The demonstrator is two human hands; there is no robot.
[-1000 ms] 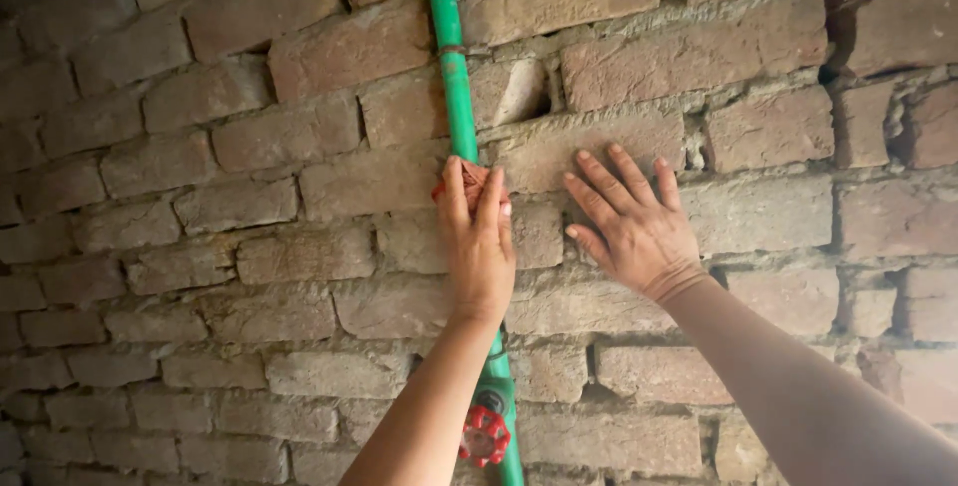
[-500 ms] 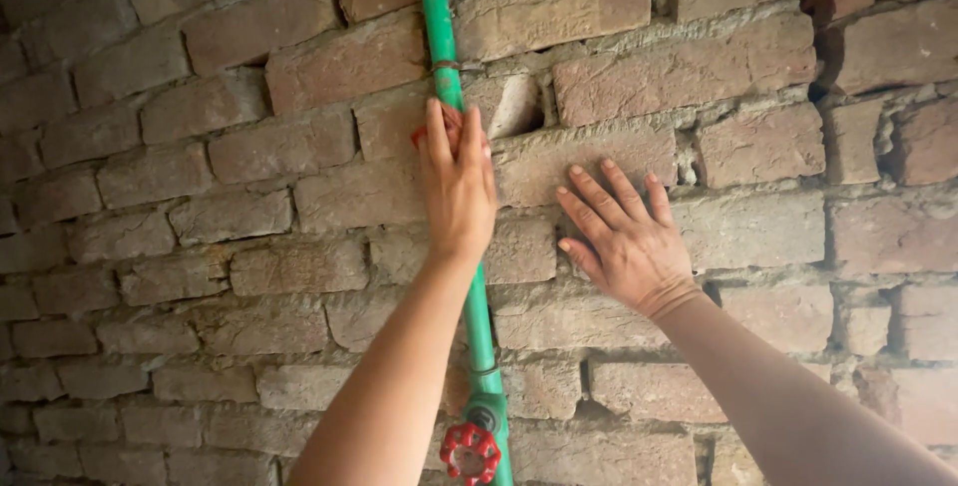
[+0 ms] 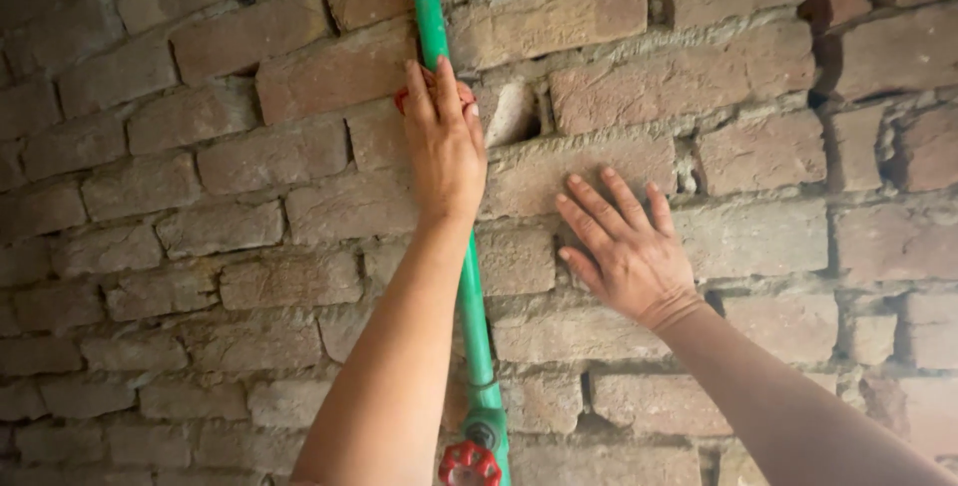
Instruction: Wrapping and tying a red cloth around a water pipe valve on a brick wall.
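Head view, looking at a rough brick wall (image 3: pixel 180 207) with crumbling mortar. Green pipe (image 3: pixel 431 17) running up the wall, long axis near vertical, leaning slightly leftward toward the top. Left hand (image 3: pixel 444 142) laid over the pipe, fingers straight and pointing up, palm toward the bricks; not clenched, and whether the thumb hooks round the pipe cannot be told. A small red bit peeking out at the left edge of that hand's fingers, too hidden to name. Pipe passing under the palm, showing again beside the forearm and dropping to a green fitting (image 3: pixel 486 426) at the bottom edge. Red valve wheel (image 3: pixel 469 464) just below that fitting, well apart from both hands, straight down the pipe's line from the left one.

Right hand (image 3: pixel 629 246) spread flat on a brick to the right of the pipe, fingers fanned and pointing up-left, holding nothing, only pressing the wall. Near the pipe but not touching it; left hand the only one on it, and higher up. Between the two hands, a dark gap (image 3: pixel 519 112) in the mortar just right of the pipe, beside the left fingertips.

No packages, labels or signs anywhere in view; only brick, mortar, pipe and valve.
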